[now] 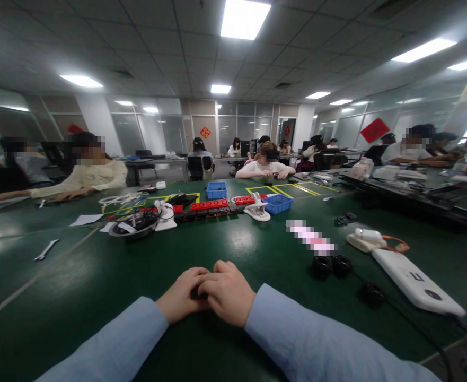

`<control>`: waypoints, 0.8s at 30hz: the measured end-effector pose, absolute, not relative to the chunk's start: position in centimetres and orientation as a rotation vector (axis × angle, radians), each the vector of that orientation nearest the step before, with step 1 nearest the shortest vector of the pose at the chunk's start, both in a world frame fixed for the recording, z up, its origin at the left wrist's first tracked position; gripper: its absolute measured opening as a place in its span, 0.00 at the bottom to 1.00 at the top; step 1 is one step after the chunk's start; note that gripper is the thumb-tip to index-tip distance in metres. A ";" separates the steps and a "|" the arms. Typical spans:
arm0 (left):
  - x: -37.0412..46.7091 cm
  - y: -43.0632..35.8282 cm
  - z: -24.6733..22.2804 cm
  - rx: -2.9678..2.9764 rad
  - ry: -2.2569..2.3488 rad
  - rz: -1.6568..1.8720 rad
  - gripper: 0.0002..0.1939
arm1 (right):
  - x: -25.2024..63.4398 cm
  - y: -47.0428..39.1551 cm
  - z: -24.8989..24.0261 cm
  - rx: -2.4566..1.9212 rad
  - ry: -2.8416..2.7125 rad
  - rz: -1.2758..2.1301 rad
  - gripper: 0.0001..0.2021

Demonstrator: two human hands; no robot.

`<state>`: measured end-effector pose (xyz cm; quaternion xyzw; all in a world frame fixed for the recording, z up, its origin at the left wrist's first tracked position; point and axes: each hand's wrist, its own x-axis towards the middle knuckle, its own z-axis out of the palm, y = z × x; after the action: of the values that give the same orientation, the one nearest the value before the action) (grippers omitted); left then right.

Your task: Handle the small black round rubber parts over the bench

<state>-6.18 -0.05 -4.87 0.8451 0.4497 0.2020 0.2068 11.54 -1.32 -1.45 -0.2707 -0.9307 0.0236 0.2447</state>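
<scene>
My left hand [181,298] and my right hand [232,295] rest together on the green tabletop [253,265], near its front edge. The fingers of both are curled and closed, with the right fingertips meeting the left hand. A dark patch shows in the gap between them; whether it is a small black object or shadow I cannot make out. To the right of my right hand lie coiled black cables [332,265] and a white device [418,281] with a dark round spot.
Farther back stand a metal bowl [132,229] of black cables, red power strips [209,205], a white clamp [257,208] and blue bins [216,190] [278,203]. A wrench [47,250] lies at left. A white case [366,239] sits at right. Other people work around the tables.
</scene>
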 end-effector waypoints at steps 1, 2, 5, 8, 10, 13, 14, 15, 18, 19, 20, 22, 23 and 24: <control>-6.2 -0.1 -4.8 2.349 1.256 0.557 0.19 | 11.5 -1.2 -1.6 -0.727 -2.545 0.062 0.09; -6.1 -0.1 -4.7 2.344 1.259 0.552 0.19 | 11.4 -1.2 -1.7 -0.718 -2.546 0.062 0.09; -6.1 -0.2 -4.4 2.330 1.262 0.541 0.17 | 11.3 -1.1 -2.1 -0.703 -2.554 0.064 0.08; -6.1 -0.3 -4.2 2.335 1.256 0.525 0.18 | 11.4 -1.2 -2.1 -0.672 -2.547 0.046 0.09; -6.1 -0.3 -4.3 2.339 1.264 0.519 0.19 | 11.7 -1.3 -2.0 -0.619 -2.515 0.023 0.09; -6.2 -0.2 -4.5 2.348 1.260 0.516 0.17 | 12.1 -1.4 -1.6 -0.610 -2.408 -0.002 0.08; -6.3 -0.1 -4.6 2.352 1.253 0.519 0.17 | 12.2 -1.4 -1.5 -0.652 -2.366 -0.004 0.08; -6.3 0.0 -4.7 2.355 1.247 0.522 0.17 | 12.2 -1.5 -1.3 -0.710 -2.326 0.000 0.07; -6.4 0.1 -4.8 2.353 1.251 0.521 0.21 | 12.1 -1.6 -1.1 -0.902 -2.257 0.038 0.09; -6.4 0.1 -4.8 2.349 1.254 0.513 0.22 | 12.1 -1.6 -1.1 -0.953 -2.254 0.054 0.12; -6.4 0.1 -4.7 2.347 1.257 0.504 0.22 | 12.0 -1.6 -1.1 -0.992 -2.259 0.066 0.15; -6.4 0.1 -4.6 2.343 1.254 0.490 0.22 | 11.8 -1.6 -1.1 -1.042 -2.283 0.070 0.19; -6.4 0.0 -4.5 2.343 1.248 0.489 0.21 | 11.8 -1.6 -1.1 -1.057 -2.301 0.063 0.19; -6.3 0.0 -4.5 2.344 1.241 0.494 0.20 | 11.7 -1.6 -1.1 -1.069 -2.321 0.049 0.19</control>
<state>-6.34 0.00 -4.50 0.8476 0.4488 0.1785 0.2199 11.74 -1.63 -1.14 -0.4003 -0.8695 0.0183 0.2888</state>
